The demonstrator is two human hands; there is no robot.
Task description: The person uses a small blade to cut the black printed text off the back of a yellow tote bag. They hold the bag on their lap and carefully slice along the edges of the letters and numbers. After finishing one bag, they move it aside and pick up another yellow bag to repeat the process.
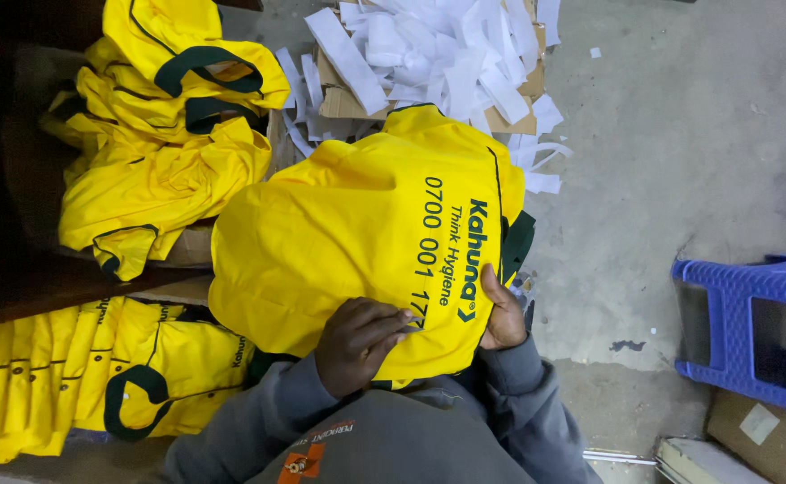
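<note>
A yellow garment (pixel 357 233) with dark green trim and dark printed lettering is spread over my lap in the middle of the view. My left hand (pixel 361 342) lies on its near part with the fingers curled into the fabric. My right hand (pixel 502 315) grips the garment's right edge beside the lettering, with the thumb on top and the fingers hidden underneath. Both arms are in grey sleeves (pixel 518 394).
More yellow garments with green collars are heaped at the upper left (pixel 169 134), and others are stacked at the lower left (pixel 79 367). A cardboard box of white paper strips (pixel 438 63) lies beyond. A blue plastic stool (pixel 751 314) and a cardboard box (pixel 760 430) stand on the concrete floor, right.
</note>
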